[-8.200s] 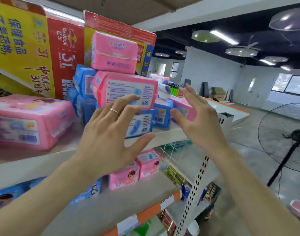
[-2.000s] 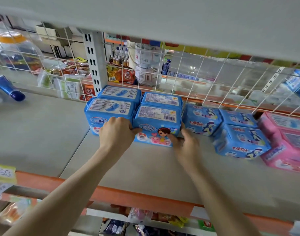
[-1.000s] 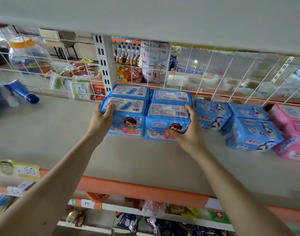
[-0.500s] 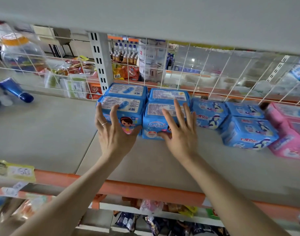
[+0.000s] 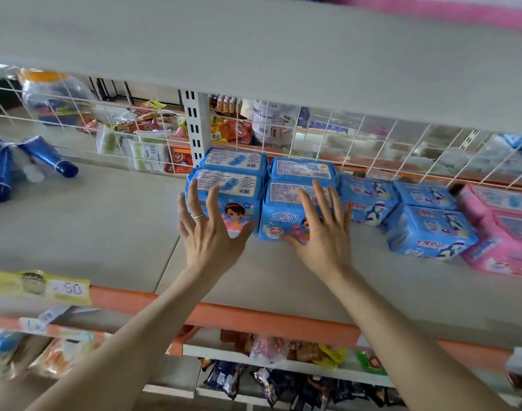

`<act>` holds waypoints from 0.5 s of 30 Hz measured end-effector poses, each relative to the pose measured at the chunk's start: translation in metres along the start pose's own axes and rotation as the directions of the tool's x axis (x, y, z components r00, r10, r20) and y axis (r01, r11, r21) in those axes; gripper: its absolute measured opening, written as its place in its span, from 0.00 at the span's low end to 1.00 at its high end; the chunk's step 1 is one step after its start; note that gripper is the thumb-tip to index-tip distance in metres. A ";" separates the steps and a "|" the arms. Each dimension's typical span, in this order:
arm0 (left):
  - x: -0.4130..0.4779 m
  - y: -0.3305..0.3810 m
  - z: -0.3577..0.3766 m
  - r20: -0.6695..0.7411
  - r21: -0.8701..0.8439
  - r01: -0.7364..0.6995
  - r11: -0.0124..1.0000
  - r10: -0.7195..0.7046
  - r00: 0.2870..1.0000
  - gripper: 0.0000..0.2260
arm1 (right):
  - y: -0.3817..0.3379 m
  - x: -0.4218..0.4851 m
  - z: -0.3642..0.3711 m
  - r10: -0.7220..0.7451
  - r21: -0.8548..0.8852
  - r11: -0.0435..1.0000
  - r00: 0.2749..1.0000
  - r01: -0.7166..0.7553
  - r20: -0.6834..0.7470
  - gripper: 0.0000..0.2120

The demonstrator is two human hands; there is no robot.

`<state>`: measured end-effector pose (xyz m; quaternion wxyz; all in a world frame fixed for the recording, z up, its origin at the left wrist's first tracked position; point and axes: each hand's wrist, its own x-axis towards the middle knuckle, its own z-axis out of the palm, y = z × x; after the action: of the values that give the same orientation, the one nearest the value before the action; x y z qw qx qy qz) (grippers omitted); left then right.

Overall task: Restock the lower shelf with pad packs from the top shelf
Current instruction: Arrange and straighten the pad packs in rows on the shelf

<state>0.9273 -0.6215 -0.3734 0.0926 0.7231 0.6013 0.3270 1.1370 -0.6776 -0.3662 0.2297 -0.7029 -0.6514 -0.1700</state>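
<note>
Shelves fill the view. The lower shelf point(image 5: 90, 232) is a wide grey board with an orange front edge, and the top shelf point(image 5: 253, 48) hangs over it. A white wire wall point(image 5: 372, 137) stands at the back. Four blue pad packs point(image 5: 239, 200) sit in a tight block by that wall, two in front and two behind. Each has its long side running left to right, label up. The front two show a girl picture facing forward. More blue packs point(image 5: 428, 229) and pink packs point(image 5: 502, 232) sit to the right. The left hand point(image 5: 210, 238) and right hand point(image 5: 325, 235) are spread wide before the front packs. Each grip is loose and holds nothing. A thin ring point(image 5: 198, 216) is on the left hand.
</note>
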 end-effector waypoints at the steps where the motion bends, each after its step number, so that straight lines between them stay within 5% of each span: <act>1: -0.005 -0.001 -0.004 0.000 0.009 -0.038 0.999 0.038 0.999 0.42 | -0.003 -0.003 -0.005 0.006 -0.016 1.000 1.000 -0.005 0.024 0.43; 6: -0.026 -0.002 -0.024 0.035 0.069 -0.250 0.966 0.248 0.968 0.37 | -0.030 -0.016 -0.034 0.070 -0.018 0.997 0.996 -0.070 0.058 0.41; 15: -0.046 -0.010 -0.090 0.205 0.055 -0.430 0.901 0.411 0.888 0.35 | -0.087 -0.050 -0.083 0.110 0.017 0.994 0.994 -0.110 0.017 0.37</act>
<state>0.8644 -0.6846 -0.3260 0.0400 0.8674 0.4344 0.2394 1.0513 -0.7604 -0.3147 0.2397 -0.7370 -0.6149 -0.1457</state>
